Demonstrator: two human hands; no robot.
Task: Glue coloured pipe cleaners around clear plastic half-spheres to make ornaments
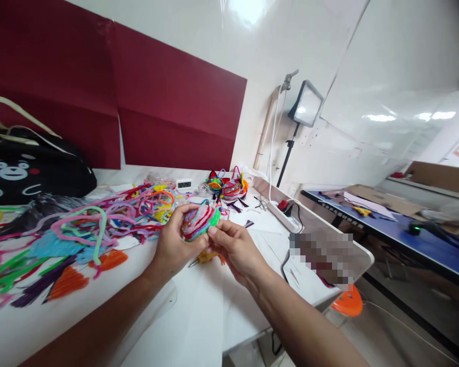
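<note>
Red, pink and green fuzzy strands make up the striped bundle (199, 222), held just above the middle of the white surface (191, 316). The left hand (173, 243) cups it from one side, fingers curled round its edge; the right hand (235, 248) closes thumb and index finger on its green end in a narrow pinch.

If the left fingers slackened while the right ones tugged, I judge the strands could spring apart or slip out of their rows; too hard a squeeze might flatten the fuzz. Dropped, the bundle would probably land on the yellow tassel (205, 256) beneath the hands, or roll toward the loose pile (117, 211) covering the left part of the surface and tangle there. Orange tassels (68, 283) lie toward the near left corner, where a sweeping forearm might catch them.

As for writing, the small digital display (184, 184) near the far edge shows dark figures too small to read. Pale lettering runs along the side of the blue table (390, 224) beyond the right edge, but I cannot make it out. The black bag (26, 171) at the far left corner bears a cartoon face, with no readable brand.
</note>
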